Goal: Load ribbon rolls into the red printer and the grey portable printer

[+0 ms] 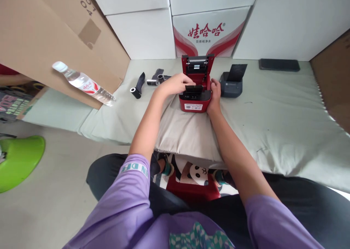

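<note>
A person in a purple shirt sits at a low desk (287, 110) covered with a pale cloth, both arms stretched out to a small red printer (195, 90) that stands at the middle of the desk, near the far edge. The printer's lid is tipped up and back, so its inside shows from above.

The left hand (175, 84) lies over the printer's left top edge, fingers curled down onto a black part (193, 88) set in the open compartment; the fingertips touch it, but whether they pinch it cannot be told. The right hand (215, 92) is pressed flat against the printer's right side, fingers wrapped along the wall, steadying the case.

Just right of the red printer stands a grey printer (232, 84), its dark lid also raised. Far right on the desk lies a flat black phone (279, 65). Left of the hands lie 3 black rolls: 1 roll (136, 92) nearest the left edge with a loose dark strip trailing from it, and 2 others (157, 79) close together by the left wrist.

A clear water bottle (83, 83) with a red label lies tilted against a brown cardboard box (41, 41) at far left. White boxes (207, 30) are stacked behind the desk, 1 with red print. A green plastic stool (19, 159) stands on the floor at near left
</note>
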### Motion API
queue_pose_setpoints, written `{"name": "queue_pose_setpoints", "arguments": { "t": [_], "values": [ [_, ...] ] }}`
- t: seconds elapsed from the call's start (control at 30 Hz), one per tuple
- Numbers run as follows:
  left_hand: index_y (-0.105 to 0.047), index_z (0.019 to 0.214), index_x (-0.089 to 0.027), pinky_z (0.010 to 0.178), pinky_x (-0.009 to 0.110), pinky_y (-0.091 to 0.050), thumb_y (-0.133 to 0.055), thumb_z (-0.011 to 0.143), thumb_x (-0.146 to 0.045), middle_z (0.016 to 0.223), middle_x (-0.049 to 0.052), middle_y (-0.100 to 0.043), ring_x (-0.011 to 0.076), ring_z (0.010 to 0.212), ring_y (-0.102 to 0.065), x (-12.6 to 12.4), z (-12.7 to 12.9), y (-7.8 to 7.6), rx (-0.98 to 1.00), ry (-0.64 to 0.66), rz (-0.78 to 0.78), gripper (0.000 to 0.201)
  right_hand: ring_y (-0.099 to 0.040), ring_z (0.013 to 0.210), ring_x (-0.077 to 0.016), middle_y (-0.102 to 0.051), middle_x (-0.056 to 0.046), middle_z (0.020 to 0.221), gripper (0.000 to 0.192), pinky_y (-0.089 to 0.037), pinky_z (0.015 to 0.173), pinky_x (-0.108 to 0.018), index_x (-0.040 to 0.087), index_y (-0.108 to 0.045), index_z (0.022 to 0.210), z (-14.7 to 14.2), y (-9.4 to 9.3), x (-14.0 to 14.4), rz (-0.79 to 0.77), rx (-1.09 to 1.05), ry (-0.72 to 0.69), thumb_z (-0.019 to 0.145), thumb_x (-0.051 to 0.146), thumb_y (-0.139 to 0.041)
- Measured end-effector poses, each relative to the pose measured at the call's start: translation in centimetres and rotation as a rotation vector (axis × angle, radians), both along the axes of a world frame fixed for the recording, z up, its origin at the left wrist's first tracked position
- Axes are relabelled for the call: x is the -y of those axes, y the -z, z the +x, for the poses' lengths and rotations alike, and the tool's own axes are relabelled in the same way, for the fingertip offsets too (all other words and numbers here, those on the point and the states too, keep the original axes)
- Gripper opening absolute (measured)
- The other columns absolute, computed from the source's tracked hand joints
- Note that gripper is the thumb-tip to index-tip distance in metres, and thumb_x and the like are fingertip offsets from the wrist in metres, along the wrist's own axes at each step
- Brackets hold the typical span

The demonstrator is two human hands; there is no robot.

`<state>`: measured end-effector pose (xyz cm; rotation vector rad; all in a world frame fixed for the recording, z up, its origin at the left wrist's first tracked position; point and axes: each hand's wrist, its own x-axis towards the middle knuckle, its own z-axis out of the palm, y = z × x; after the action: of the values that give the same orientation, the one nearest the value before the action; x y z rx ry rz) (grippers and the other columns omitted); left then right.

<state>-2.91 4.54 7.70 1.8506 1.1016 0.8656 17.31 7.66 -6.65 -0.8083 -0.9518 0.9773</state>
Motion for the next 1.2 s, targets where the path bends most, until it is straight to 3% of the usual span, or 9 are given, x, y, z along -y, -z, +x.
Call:
{"name": "queue_pose_setpoints", "arguments": {
  "t": [0.13,0.23,0.4,0.5,0.7,0.8,0.93,1.07,1.2],
  "values": [
    [-0.083,0.084,-0.019,0.111,0.047,-0.048,-0.078,0.072,-0.021,0.087,0.006,-0.080,0.0336,0.106,-0.071,-3.3,1.4,0.1,-0.264,0.173,-0.014,0.013,-0.062,0.132,-0.0266,-0.065,-0.006,0.134,0.067,-0.045,0.124,-0.054,0.028,-0.062,0.120,0.0,-0.8,0.6,-0.021,0.011,0.017,0.078,0.080,-0.066],
    [-0.078,0.070,-0.023,0.105,0.042,-0.050,-0.079,0.070,-0.019,0.073,0.004,-0.075,0.0318,0.101,-0.071,-6.1,2.4,1.9,-0.264,0.152,0.032,0.004,-0.062,0.133,-0.0269,-0.065,-0.006,0.134,0.068,-0.045,0.125,-0.054,0.028,-0.063,0.120,-0.1,-0.8,0.6,-0.027,0.012,0.020,0.077,0.080,-0.067],
    [-0.063,0.048,-0.024,0.102,0.045,-0.050,-0.081,0.058,-0.010,0.049,0.002,-0.055,0.0332,0.091,-0.071,-9.3,3.8,3.5,-0.320,0.120,0.102,0.025,-0.062,0.133,-0.0278,-0.066,-0.005,0.132,0.070,-0.043,0.125,-0.055,0.029,-0.063,0.118,0.0,-0.2,0.0,-0.021,0.023,0.027,0.074,0.082,-0.068],
    [-0.065,0.048,-0.021,0.113,0.056,-0.041,-0.078,0.054,-0.005,0.049,0.003,-0.050,0.0413,0.102,-0.070,-8.8,3.9,2.9,-0.368,0.086,0.058,0.022,-0.062,0.132,-0.0282,-0.065,-0.005,0.131,0.070,-0.044,0.124,-0.055,0.029,-0.063,0.119,0.0,0.0,-0.3,-0.018,0.028,0.011,0.073,0.082,-0.070],
    [-0.076,0.091,-0.022,0.124,0.056,-0.033,-0.076,0.067,-0.008,0.091,0.008,-0.074,0.0422,0.132,-0.060,-3.9,2.0,1.2,-0.130,0.044,0.103,0.029,-0.064,0.130,-0.0279,-0.066,-0.004,0.128,0.068,-0.046,0.123,-0.055,0.029,-0.064,0.116,0.0,0.1,-0.6,-0.025,-0.023,-0.034,0.070,0.077,-0.078],
    [-0.069,0.112,-0.025,0.117,0.047,-0.044,-0.076,0.081,-0.022,0.115,0.006,-0.074,0.0346,0.133,-0.062,-0.8,0.6,-0.3,-0.065,-0.081,0.181,0.032,-0.063,0.133,-0.0278,-0.066,-0.003,0.129,0.064,-0.045,0.124,-0.056,0.030,-0.065,0.117,0.1,0.3,-0.7,-0.008,-0.017,-0.036,0.073,0.075,-0.077],
    [-0.064,0.116,-0.029,0.102,0.037,-0.051,-0.071,0.092,-0.038,0.111,0.001,-0.072,0.0243,0.134,-0.059,2.7,-3.9,-0.9,0.026,-0.510,0.320,0.026,-0.064,0.134,-0.0277,-0.067,-0.002,0.130,0.064,-0.045,0.126,-0.057,0.030,-0.065,0.117,0.0,0.3,-0.6,-0.001,-0.032,-0.036,0.074,0.075,-0.078],
    [-0.063,0.086,-0.024,0.096,0.035,-0.048,-0.073,0.089,-0.041,0.092,-0.001,-0.067,0.0207,0.111,-0.062,4.1,-10.5,2.0,-0.095,-0.864,0.385,0.020,-0.066,0.132,-0.0280,-0.067,-0.004,0.130,0.070,-0.047,0.125,-0.055,0.029,-0.064,0.116,-0.1,0.1,-0.5,-0.012,-0.065,-0.043,0.068,0.077,-0.080],
    [-0.060,0.076,-0.022,0.087,0.031,-0.048,-0.078,0.084,-0.035,0.083,0.000,-0.061,0.0182,0.089,-0.061,3.9,-14.2,5.5,-0.310,-0.926,0.341,0.024,-0.065,0.132,-0.0278,-0.067,-0.004,0.130,0.073,-0.047,0.124,-0.054,0.028,-0.063,0.116,-0.1,-0.1,-0.5,-0.020,-0.044,-0.028,0.066,0.079,-0.080]
  ]
}}
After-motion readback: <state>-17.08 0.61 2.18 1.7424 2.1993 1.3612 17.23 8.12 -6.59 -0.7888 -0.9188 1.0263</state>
